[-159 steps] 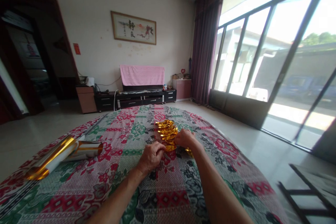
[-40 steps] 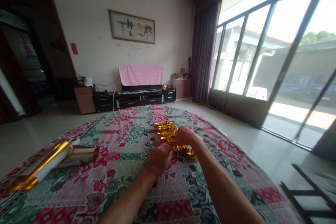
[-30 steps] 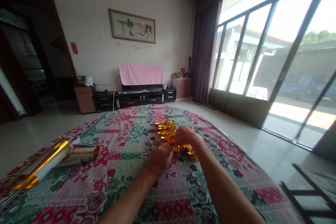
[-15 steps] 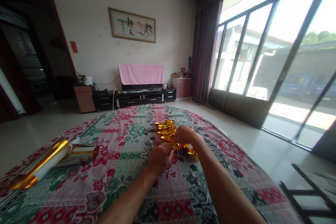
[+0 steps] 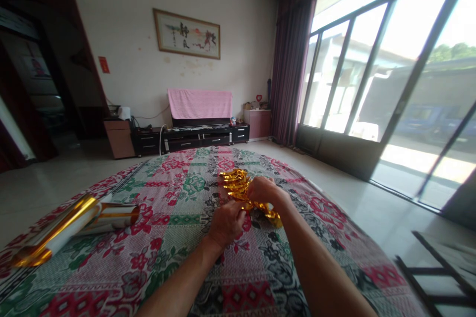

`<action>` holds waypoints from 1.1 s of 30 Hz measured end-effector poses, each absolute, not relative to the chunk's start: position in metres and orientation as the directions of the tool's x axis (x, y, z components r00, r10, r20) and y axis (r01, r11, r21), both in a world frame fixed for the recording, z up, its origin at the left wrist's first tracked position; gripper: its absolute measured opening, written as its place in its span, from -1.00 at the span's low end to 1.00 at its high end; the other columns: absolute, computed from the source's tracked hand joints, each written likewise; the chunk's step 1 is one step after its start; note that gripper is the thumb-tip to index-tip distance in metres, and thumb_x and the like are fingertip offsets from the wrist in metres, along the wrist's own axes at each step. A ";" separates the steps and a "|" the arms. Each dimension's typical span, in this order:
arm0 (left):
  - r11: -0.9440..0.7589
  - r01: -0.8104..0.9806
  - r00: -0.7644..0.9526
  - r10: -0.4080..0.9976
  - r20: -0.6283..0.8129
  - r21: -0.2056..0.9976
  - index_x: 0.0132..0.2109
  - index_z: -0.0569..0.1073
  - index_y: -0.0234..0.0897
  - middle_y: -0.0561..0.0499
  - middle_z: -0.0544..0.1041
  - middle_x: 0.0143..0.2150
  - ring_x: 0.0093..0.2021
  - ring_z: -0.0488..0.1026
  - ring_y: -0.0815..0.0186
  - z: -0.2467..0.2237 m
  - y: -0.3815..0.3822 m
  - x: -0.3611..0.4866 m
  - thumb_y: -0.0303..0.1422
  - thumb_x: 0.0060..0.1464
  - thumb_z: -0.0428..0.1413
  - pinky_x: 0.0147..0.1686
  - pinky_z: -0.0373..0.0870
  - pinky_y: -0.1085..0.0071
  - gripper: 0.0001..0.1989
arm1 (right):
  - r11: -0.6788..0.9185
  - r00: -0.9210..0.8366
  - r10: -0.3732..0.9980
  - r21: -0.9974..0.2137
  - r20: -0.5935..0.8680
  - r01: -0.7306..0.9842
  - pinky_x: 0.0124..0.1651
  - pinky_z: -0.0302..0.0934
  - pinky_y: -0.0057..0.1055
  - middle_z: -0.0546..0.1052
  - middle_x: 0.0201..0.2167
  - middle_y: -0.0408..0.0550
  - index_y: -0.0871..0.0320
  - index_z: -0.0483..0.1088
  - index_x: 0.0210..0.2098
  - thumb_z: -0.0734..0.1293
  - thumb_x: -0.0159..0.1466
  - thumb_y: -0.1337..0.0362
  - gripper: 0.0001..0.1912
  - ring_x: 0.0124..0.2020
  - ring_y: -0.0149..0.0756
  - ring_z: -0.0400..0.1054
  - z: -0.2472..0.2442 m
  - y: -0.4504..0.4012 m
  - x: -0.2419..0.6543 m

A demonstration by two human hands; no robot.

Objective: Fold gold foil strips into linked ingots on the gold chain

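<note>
Well, in the head view we find the left hand (image 5: 226,220) drawn narrow, thumb and forefinger seemingly pinched on the near edge of the gold foil (image 5: 236,185). The right hand (image 5: 266,192) is curled over the foil just beyond and to the right of it; its fingertips are hidden, so we cannot tell whether they grip. The foil lies in shiny folds ahead of the left hand, and more of it shows below the right hand, beside the wrist. We judge that the hands sit so close because the foil is thin, and one side needs steadying while the other is worked. Two foil rolls (image 5: 61,228) rest on the patterned cloth (image 5: 178,262) well to the left of the left hand, probably so they stay clear of both arms.

Against the frame some five seconds back, we see the left hand nearer the right and more gold showing beside the right wrist. Since half a second ago, we notice hardly any change.
</note>
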State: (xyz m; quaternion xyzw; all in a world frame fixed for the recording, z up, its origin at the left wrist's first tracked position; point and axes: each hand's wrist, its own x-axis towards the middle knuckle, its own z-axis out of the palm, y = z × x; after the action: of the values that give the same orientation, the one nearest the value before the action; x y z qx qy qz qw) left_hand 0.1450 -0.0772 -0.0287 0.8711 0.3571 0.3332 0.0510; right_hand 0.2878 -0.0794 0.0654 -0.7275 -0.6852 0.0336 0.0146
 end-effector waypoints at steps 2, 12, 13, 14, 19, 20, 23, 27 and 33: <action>-0.737 0.585 0.516 0.660 0.546 0.338 -0.14 0.44 -0.20 -0.02 0.50 -0.29 -0.25 0.45 0.31 -0.029 -0.077 0.144 -0.45 0.03 -0.02 -0.22 0.36 0.43 -0.76 | -0.052 0.051 0.999 -0.075 -0.018 0.996 -0.13 0.15 -0.32 0.51 -0.44 -0.02 0.16 0.48 -0.43 0.23 0.03 0.37 -0.81 -0.34 -0.30 0.36 0.064 -0.079 0.289; -0.689 0.616 0.471 0.711 0.523 0.382 -0.01 0.33 -0.20 0.05 0.48 -0.36 -0.39 0.42 0.39 -0.029 -0.071 0.122 -0.43 0.00 0.02 -0.31 0.34 0.49 -0.65 | 0.032 -0.021 0.995 -0.109 0.101 0.994 -0.35 0.08 -0.51 0.53 -0.45 -0.07 0.12 0.51 -0.38 0.21 0.04 0.35 -0.75 -0.41 -0.38 0.35 0.066 -0.072 0.287; -0.680 0.635 0.469 0.716 0.518 0.366 -0.01 0.34 -0.19 0.05 0.48 -0.36 -0.39 0.42 0.40 -0.028 -0.070 0.117 -0.42 0.01 0.02 -0.33 0.33 0.50 -0.66 | 0.066 -0.051 0.991 -0.118 0.125 0.991 -0.40 0.06 -0.53 0.53 -0.45 -0.06 0.14 0.52 -0.38 0.20 0.05 0.35 -0.74 -0.44 -0.40 0.34 0.068 -0.071 0.282; -0.664 0.661 0.453 0.724 0.520 0.349 -0.03 0.35 -0.19 0.04 0.49 -0.35 -0.39 0.42 0.39 -0.028 -0.068 0.111 -0.41 0.02 0.01 -0.33 0.33 0.50 -0.68 | 0.115 -0.097 0.985 -0.127 0.143 0.985 -0.44 0.04 -0.54 0.53 -0.47 -0.06 0.15 0.52 -0.39 0.19 0.05 0.35 -0.73 -0.46 -0.41 0.34 0.069 -0.071 0.276; -0.531 0.789 0.351 0.802 0.483 0.309 -0.20 0.46 -0.23 -0.03 0.53 -0.30 -0.28 0.45 0.33 -0.020 -0.061 0.071 -0.41 0.09 -0.09 -0.23 0.30 0.45 -0.75 | 0.351 -0.310 0.926 -0.192 0.214 0.916 -0.36 0.09 -0.57 0.56 -0.42 -0.08 0.11 0.53 -0.34 0.16 0.10 0.39 -0.69 -0.37 -0.41 0.38 0.065 -0.067 0.227; -0.493 0.804 0.307 0.823 0.477 0.332 -0.20 0.47 -0.23 -0.02 0.54 -0.28 -0.27 0.45 0.33 -0.017 -0.059 0.062 -0.40 0.11 -0.11 -0.22 0.30 0.45 -0.74 | 0.363 -0.326 0.924 -0.193 0.200 0.911 -0.33 0.10 -0.56 0.56 -0.39 -0.07 0.10 0.53 -0.32 0.17 0.09 0.40 -0.69 -0.33 -0.38 0.39 0.062 -0.067 0.215; -0.359 0.835 0.134 0.868 0.479 0.417 -0.17 0.48 -0.21 -0.01 0.56 -0.23 -0.24 0.47 0.31 -0.010 -0.055 0.032 -0.38 0.10 -0.12 -0.21 0.32 0.44 -0.71 | 0.396 -0.374 0.916 -0.182 0.145 0.900 -0.27 0.14 -0.52 0.57 -0.34 -0.02 0.10 0.53 -0.30 0.19 0.08 0.40 -0.69 -0.27 -0.31 0.42 0.048 -0.065 0.181; -0.252 0.817 -0.075 0.845 0.530 0.518 -0.19 0.51 -0.24 -0.02 0.57 -0.22 -0.20 0.48 0.29 -0.004 -0.050 -0.004 -0.45 0.03 -0.09 -0.17 0.33 0.45 -0.70 | 0.387 -0.378 0.922 -0.166 0.084 0.907 -0.29 0.16 -0.49 0.56 -0.33 0.03 0.11 0.52 -0.31 0.19 0.08 0.40 -0.70 -0.26 -0.25 0.43 0.027 -0.064 0.138; -0.126 0.759 -0.372 0.722 0.584 0.639 -0.23 0.52 -0.27 -0.07 0.57 -0.25 -0.20 0.48 0.22 0.005 -0.045 -0.050 -0.42 0.00 -0.07 -0.15 0.34 0.38 -0.71 | 0.434 -0.378 0.896 -0.275 0.233 0.858 -0.25 0.14 -0.50 0.54 -0.29 -0.04 0.08 0.49 -0.27 0.18 0.13 0.33 -0.73 -0.23 -0.28 0.39 0.000 -0.054 0.080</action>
State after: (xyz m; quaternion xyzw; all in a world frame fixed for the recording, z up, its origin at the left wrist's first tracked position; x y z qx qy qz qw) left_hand -0.0500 -0.0448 0.0048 0.5601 0.6607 0.4993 -0.0185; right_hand 0.0802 -0.0544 -0.0001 -0.5293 -0.8284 0.0542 0.1752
